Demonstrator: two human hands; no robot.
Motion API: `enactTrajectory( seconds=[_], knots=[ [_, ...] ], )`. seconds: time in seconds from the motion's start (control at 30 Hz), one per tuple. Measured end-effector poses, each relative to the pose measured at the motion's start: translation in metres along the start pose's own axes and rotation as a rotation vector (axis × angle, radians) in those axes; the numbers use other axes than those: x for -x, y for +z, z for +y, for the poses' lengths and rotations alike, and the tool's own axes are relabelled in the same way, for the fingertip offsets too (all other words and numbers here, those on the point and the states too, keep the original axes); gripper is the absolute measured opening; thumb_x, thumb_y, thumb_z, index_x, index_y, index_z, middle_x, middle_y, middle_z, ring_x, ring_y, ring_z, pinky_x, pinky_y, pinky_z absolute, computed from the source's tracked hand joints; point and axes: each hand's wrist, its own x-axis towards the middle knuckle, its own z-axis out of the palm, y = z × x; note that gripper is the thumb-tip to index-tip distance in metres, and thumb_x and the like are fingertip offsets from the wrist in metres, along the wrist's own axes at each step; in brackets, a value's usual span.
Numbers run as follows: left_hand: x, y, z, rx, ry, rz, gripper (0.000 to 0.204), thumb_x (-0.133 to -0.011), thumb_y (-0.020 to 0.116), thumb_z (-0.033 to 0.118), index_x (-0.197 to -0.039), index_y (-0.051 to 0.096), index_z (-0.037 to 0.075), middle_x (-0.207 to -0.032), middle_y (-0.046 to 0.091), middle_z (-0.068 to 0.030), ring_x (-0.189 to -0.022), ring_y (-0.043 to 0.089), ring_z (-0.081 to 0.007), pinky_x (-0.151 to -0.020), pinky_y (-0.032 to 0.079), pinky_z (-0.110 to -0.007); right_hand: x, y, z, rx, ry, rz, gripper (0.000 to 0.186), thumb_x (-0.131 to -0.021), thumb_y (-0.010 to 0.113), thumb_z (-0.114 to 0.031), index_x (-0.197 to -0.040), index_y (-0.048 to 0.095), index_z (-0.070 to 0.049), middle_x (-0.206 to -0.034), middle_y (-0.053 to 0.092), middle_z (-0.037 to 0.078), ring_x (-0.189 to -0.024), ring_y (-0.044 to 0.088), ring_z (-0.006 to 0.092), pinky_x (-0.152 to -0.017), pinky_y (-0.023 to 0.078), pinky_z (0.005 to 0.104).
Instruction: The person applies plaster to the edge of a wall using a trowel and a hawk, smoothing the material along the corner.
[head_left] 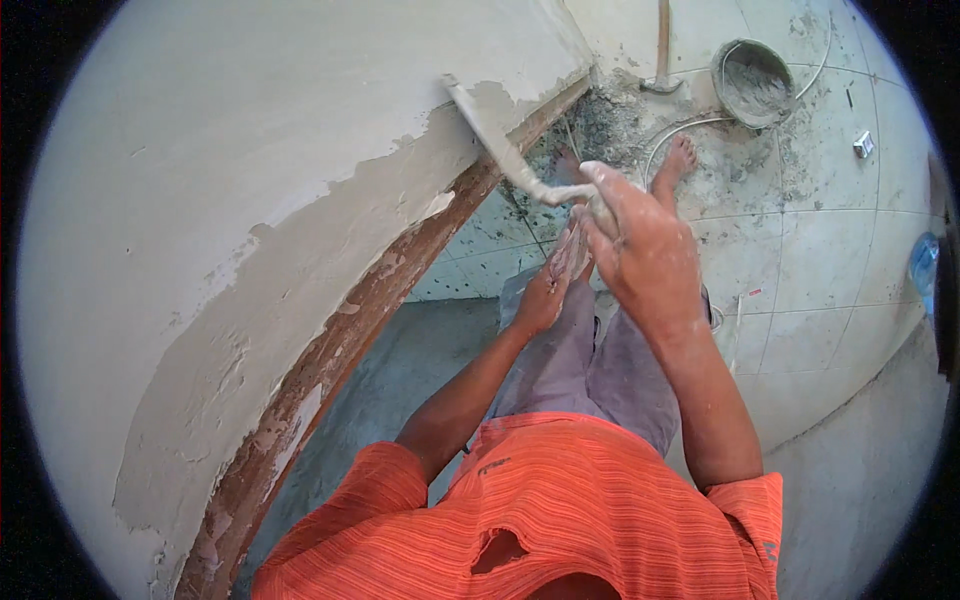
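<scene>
My right hand (645, 245) is closed around the handle of a plastering trowel, whose thin blade (505, 155), coated in pale plaster, appears nearly edge-on. The blade reaches up and left across the wall's lower edge; whether it touches the surface I cannot tell. My left hand (545, 292) lies just below and left of the right one. Its whitened fingers look stretched out, and their tips are partly hidden near the trowel handle. Beside both hands, a damp grey plaster band (290, 265) with a ragged border runs along the pale wall (230, 130).
Brownish-red bare edging (330, 350) borders the plaster. On the spattered tile floor (820, 250) stand a bucket (754, 84) of grey mix, a hammer (662, 60) and a pale cable (690, 127). Grey rubble (620, 120) lies by my feet. A blue plastic bottle (922, 268) is far right.
</scene>
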Motion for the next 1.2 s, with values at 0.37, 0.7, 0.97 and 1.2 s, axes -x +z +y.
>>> enactTrajectory(
  seconds=[0.37,0.7,0.97,1.2],
  knots=[
    [0.007,0.004,-0.041,-0.297,0.088,0.034,0.053,-0.102,0.046,0.015,-0.152,0.035,-0.001,-0.145,0.054,-0.0208,-0.136,0.050,-0.0308,-0.112,0.038,-0.038,0.055,-0.036,-0.068,0.043,-0.227,0.060,0.044,-0.091,0.067,-0.019,-0.133,0.060,-0.013,-0.078,0.053,0.004,-0.060,0.060,0.0189,-0.053,0.053,0.0311],
    [-0.003,-0.005,-0.010,-0.328,0.083,0.003,0.053,-0.101,0.048,0.018,-0.149,0.038,-0.002,-0.140,0.057,-0.0228,-0.132,0.054,-0.0306,-0.109,0.041,-0.039,0.049,-0.046,-0.048,-0.303,-0.027,0.064,0.044,-0.082,0.077,-0.008,-0.126,0.066,-0.007,-0.113,0.071,0.015,-0.093,0.072,0.0296,-0.075,0.056,0.0351],
    [-0.005,-0.019,0.006,0.021,-0.021,0.040,0.045,-0.103,0.050,0.030,-0.137,0.055,0.001,-0.142,0.055,-0.0128,-0.126,0.054,-0.0234,-0.108,0.040,-0.038,0.065,-0.018,0.000,-0.535,0.239,-0.117,0.043,-0.092,0.071,-0.024,-0.129,0.061,-0.005,-0.104,0.071,0.015,-0.088,0.070,0.0267,-0.078,0.053,0.0340],
    [-0.006,-0.037,-0.038,-0.711,0.450,0.047,0.047,-0.093,0.063,0.021,-0.138,0.056,0.006,-0.140,0.057,-0.0151,-0.130,0.052,-0.0334,-0.111,0.038,-0.042,0.119,-0.012,-0.034,-1.104,0.623,-0.407,0.036,-0.097,0.068,-0.031,-0.124,0.063,-0.006,-0.065,0.051,-0.004,-0.046,0.043,0.0054,-0.040,0.033,0.0251]
  ],
)
